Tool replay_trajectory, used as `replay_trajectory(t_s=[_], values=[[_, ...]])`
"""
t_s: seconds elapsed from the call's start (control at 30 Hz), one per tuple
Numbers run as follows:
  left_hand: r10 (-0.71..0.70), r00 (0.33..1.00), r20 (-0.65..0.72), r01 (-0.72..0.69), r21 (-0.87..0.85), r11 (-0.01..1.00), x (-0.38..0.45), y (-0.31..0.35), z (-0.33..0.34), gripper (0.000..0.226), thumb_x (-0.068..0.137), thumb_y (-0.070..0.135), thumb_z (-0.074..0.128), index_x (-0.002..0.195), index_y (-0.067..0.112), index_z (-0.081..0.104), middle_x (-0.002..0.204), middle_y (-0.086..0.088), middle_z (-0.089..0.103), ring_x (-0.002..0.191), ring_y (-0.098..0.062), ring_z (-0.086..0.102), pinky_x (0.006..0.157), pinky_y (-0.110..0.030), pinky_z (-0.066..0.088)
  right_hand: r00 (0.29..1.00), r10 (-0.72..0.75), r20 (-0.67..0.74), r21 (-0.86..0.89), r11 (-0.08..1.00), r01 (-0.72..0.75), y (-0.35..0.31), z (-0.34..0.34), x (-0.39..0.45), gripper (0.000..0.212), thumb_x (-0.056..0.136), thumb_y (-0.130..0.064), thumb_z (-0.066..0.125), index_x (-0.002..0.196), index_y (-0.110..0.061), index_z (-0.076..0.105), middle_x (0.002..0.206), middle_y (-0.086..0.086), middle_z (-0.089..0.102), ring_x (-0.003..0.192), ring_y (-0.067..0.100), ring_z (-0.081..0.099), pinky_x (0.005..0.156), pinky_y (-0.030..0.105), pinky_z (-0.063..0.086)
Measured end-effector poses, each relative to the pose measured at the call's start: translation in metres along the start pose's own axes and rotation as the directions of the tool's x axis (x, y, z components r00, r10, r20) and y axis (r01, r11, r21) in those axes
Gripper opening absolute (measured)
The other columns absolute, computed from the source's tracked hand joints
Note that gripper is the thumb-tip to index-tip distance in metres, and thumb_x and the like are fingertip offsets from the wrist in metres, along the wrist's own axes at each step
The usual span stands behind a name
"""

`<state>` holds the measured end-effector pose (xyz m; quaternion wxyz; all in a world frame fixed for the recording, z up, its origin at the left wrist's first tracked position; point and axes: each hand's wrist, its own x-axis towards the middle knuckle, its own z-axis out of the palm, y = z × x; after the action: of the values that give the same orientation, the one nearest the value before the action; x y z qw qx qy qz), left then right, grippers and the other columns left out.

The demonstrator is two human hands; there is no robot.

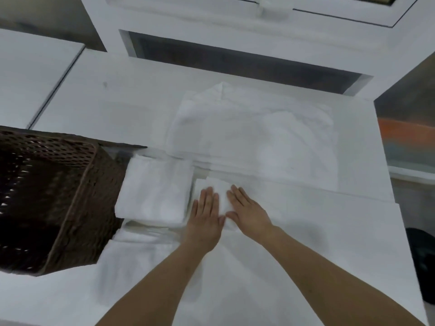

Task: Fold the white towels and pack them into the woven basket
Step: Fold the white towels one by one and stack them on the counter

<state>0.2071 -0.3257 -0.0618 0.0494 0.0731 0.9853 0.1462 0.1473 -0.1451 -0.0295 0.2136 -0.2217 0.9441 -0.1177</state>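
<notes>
Both hands lie flat with straight fingers, side by side, pressing one small folded white towel (221, 196) on the white counter (329, 231): the left hand (206, 216) on its left part, the right hand (247, 209) on its right. Just beside it at nine o'clock sits one folded white towel stack (155, 191), touching the dark brown woven basket (77, 208) at the counter's left edge. At twelve o'clock lies one loose heap of white towels (254, 135). Bare counter spreads toward three and five o'clock.
</notes>
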Motion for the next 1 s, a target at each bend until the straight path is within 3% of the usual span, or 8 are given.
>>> replay_trajectory(t_s=[0.2, 0.33, 0.43, 0.53, 0.7, 1.0], values=[[-0.001, 0.999, 0.049, 0.002, -0.010, 1.000, 0.006, -0.001, -0.001, 0.068, 0.104, 0.044, 0.027, 0.157, 0.001, 0.026, 0.166, -0.021, 0.014, 0.154, -0.039, 0.014, 0.119, -0.055, 0.030, 1.000, 0.024, 0.011, 0.012, 1.000, -0.024, 0.001, -0.004, 0.002, 0.085, 0.092, -0.068, 0.006, 0.164, -0.022, 0.012, 0.172, -0.004, -0.001, 0.158, 0.016, 0.004, 0.124, 0.040, 0.026], [-0.044, 0.991, 0.124, 0.039, 0.043, 0.998, 0.009, 0.005, -0.014, 0.071, 0.101, 0.046, 0.015, 0.160, 0.007, 0.018, 0.168, -0.016, 0.001, 0.155, -0.034, 0.000, 0.124, -0.053, 0.015, 1.000, 0.017, -0.017, 0.042, 0.999, -0.016, 0.005, -0.013, -0.012, 0.064, 0.106, -0.052, 0.035, 0.162, -0.025, 0.021, 0.172, -0.004, 0.008, 0.158, 0.017, 0.009, 0.125, 0.041, 0.023], [-0.048, 0.996, 0.075, 0.042, 0.086, 0.995, 0.013, 0.025, -0.026, 0.062, 0.102, 0.039, 0.025, 0.156, 0.009, 0.033, 0.166, -0.020, 0.018, 0.155, -0.037, 0.010, 0.125, -0.056, 0.011, 0.986, 0.075, -0.146, 0.062, 0.996, -0.066, 0.023, -0.020, -0.037, 0.053, 0.106, -0.042, 0.045, 0.155, -0.024, 0.041, 0.166, 0.000, 0.030, 0.154, 0.022, 0.027, 0.120, 0.044, 0.034], [0.045, 0.997, 0.063, -0.050, 0.082, 0.995, 0.025, 0.058, -0.027, 0.057, 0.102, 0.036, 0.039, 0.154, 0.011, 0.039, 0.163, -0.017, 0.029, 0.154, -0.036, 0.017, 0.125, -0.057, 0.014, 0.950, 0.178, -0.257, 0.086, 0.983, -0.161, 0.054, -0.027, -0.066, 0.050, 0.103, -0.039, 0.045, 0.149, -0.023, 0.051, 0.160, 0.004, 0.043, 0.147, 0.026, 0.041, 0.114, 0.045, 0.042], [0.139, 0.986, 0.089, -0.141, 0.019, 0.990, 0.061, 0.127, -0.012, 0.051, 0.103, 0.034, 0.042, 0.150, 0.014, 0.045, 0.156, -0.011, 0.043, 0.151, -0.033, 0.029, 0.124, -0.051, 0.022, 0.889, 0.340, -0.306, 0.112, 0.940, -0.321, 0.117, -0.042, -0.106, 0.049, 0.102, -0.037, 0.046, 0.149, -0.023, 0.051, 0.157, 0.006, 0.046, 0.144, 0.025, 0.044, 0.108, 0.045, 0.045], [0.209, 0.974, 0.085, -0.202, -0.080, 0.976, 0.149, 0.245, 0.023, 0.036, 0.101, 0.027, 0.051, 0.134, 0.016, 0.059, 0.132, -0.002, 0.063, 0.131, -0.024, 0.052, 0.114, -0.041, 0.037, 0.831, 0.460, -0.314, 0.101, 0.886, -0.452, 0.241, -0.056, -0.134, 0.045, 0.098, -0.030, 0.063, 0.141, -0.020, 0.060, 0.149, 0.010, 0.055, 0.140, 0.028, 0.050, 0.104, 0.046, 0.048]])
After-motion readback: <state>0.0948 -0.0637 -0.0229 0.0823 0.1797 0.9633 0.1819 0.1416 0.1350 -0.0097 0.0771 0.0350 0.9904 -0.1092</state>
